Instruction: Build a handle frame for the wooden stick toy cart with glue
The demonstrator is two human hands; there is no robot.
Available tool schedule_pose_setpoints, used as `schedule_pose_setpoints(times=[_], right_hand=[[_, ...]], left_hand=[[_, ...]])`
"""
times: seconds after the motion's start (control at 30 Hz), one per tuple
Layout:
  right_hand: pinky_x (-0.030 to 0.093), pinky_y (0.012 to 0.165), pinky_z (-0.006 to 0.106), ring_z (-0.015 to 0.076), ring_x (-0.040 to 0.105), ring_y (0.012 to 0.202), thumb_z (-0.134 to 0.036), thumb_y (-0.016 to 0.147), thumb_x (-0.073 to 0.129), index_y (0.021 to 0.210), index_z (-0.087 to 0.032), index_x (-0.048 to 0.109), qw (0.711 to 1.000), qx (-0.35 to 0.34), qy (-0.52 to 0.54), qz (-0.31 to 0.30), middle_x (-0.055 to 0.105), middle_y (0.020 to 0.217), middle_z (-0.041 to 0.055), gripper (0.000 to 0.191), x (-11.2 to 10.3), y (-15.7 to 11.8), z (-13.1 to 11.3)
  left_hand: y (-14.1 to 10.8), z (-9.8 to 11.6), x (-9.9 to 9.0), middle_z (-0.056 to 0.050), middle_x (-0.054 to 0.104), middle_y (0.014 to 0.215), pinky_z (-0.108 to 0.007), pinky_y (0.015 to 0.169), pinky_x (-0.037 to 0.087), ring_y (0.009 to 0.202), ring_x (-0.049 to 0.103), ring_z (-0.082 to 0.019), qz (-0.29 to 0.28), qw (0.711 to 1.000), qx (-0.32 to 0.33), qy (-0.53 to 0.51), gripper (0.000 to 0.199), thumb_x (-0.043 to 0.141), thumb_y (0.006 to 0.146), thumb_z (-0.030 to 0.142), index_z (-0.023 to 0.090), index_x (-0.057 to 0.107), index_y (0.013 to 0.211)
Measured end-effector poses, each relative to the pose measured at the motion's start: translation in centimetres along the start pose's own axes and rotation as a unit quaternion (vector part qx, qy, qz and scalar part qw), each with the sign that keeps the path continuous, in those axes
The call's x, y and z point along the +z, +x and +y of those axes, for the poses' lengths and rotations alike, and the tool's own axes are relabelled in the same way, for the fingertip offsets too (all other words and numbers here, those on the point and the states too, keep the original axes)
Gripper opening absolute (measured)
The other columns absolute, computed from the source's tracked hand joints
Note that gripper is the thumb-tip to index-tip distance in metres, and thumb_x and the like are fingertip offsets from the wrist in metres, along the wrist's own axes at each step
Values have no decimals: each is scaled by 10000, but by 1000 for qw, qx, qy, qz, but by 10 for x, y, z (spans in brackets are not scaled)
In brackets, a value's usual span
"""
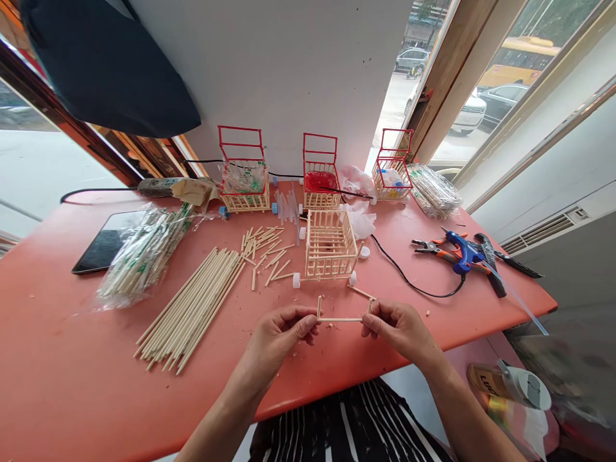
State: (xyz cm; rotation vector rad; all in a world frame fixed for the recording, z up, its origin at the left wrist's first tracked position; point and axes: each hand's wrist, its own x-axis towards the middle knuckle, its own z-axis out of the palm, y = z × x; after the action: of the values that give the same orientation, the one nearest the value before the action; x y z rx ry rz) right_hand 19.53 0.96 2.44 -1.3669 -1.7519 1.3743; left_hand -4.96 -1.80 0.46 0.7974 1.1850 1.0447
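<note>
Between my two hands, near the table's front edge, is a small U-shaped frame of wooden sticks [341, 319]. My left hand [289, 326] pinches its left corner, and my right hand [392, 322] pinches the right corner. A short upright stick rises at each end. Just beyond stands a miniature wooden shopping cart [331, 244] with white wheels. One loose stick [360, 292] lies between the cart and my right hand. Short cut sticks [269, 250] are scattered left of the cart, and a bundle of long sticks [190, 308] lies farther left.
Three carts with red handles [240, 170] line the back. Right on the table are a blue glue gun [464, 253] with its cord and orange-handled pliers [428, 247]. Bagged sticks [144, 256] and a tablet [99, 247] lie left. A cup [510, 384] stands below at right.
</note>
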Motion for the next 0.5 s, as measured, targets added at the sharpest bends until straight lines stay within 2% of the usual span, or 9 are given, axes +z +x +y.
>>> schedule_pose_setpoints(times=[0.1, 0.23, 0.37, 0.5], right_hand=[[485, 609, 246, 146, 627, 629, -447, 931, 616, 719, -196, 599, 999, 7, 28, -30, 714, 704, 29, 329, -2, 1, 2], [475, 598, 239, 138, 618, 619, -498, 921, 632, 721, -192, 584, 997, 12, 59, -47, 709, 698, 22, 368, -2, 4, 6], [469, 596, 231, 132, 616, 622, -488, 934, 621, 728, -193, 587, 997, 11, 65, -48, 705, 701, 13, 362, 0, 4, 9], [466, 597, 230, 132, 611, 617, -450, 932, 633, 719, -189, 600, 998, 5, 54, -27, 704, 693, 13, 338, 0, 3, 8]], left_hand=[[0, 1, 4, -36, 729, 649, -228, 602, 533, 590, 644, -124, -33, 993, -57, -103, 357, 949, 586, 394, 140, 790, 780], [-3, 0, 9, -20, 726, 637, -200, 594, 531, 551, 636, -92, -62, 964, -125, -228, 371, 1005, 485, 306, 147, 763, 718], [-6, -5, 14, -11, 707, 593, -170, 578, 526, 537, 633, -81, -63, 949, -139, -277, 330, 1004, 502, 264, 150, 757, 691], [-6, -9, 18, -4, 698, 584, -161, 564, 525, 537, 633, -78, -27, 951, -119, -285, 316, 1001, 507, 260, 141, 770, 685]])
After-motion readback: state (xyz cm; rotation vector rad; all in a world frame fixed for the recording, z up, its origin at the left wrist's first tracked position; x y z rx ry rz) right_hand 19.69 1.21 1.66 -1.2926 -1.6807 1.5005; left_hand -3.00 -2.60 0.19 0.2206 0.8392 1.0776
